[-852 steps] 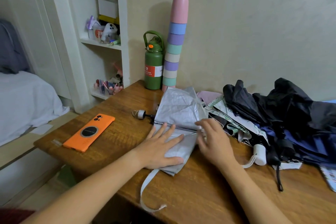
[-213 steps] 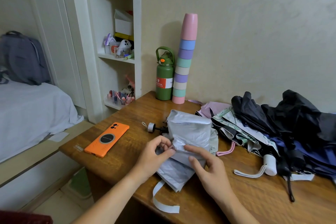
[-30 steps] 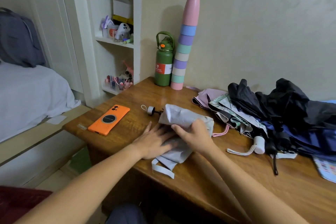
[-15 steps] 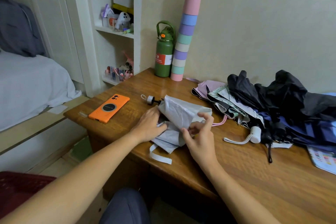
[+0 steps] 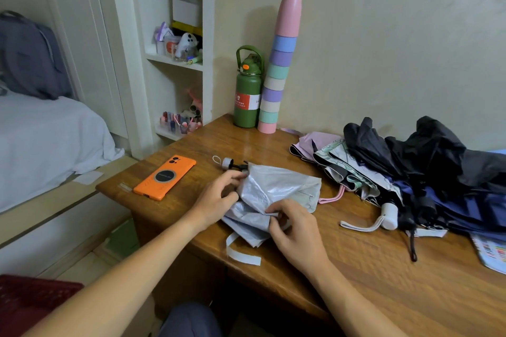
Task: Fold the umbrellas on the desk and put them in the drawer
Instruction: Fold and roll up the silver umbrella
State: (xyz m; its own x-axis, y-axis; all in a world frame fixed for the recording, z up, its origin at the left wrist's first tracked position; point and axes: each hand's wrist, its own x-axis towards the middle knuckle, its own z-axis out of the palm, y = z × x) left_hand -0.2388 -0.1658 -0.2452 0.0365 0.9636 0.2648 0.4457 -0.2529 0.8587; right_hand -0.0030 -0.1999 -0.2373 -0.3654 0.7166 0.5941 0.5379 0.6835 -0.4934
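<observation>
pinching the half-folded silver umbrella [image 5: 276,194] near the surface's front edge, both hands, left [image 5: 216,199] and right [image 5: 294,227], leave its strap [image 5: 241,253] loose, the heap of unfolded umbrellas [image 5: 410,172] untouched, nothing stowed yet.

On the desk [image 5: 369,282], the phone [image 5: 165,177] lies at left, the half-folded umbrella [image 5: 276,194] mid-frame between both hands, the umbrella pile [image 5: 416,172] at right. Bottle [image 5: 247,95] and cup stack [image 5: 279,76] stand behind, upper centre, against the wall.

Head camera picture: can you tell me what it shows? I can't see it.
Two hands, left hand and right hand, pinch a silver umbrella on a wooden desk. An orange phone lies left; more umbrellas are piled right.
</observation>
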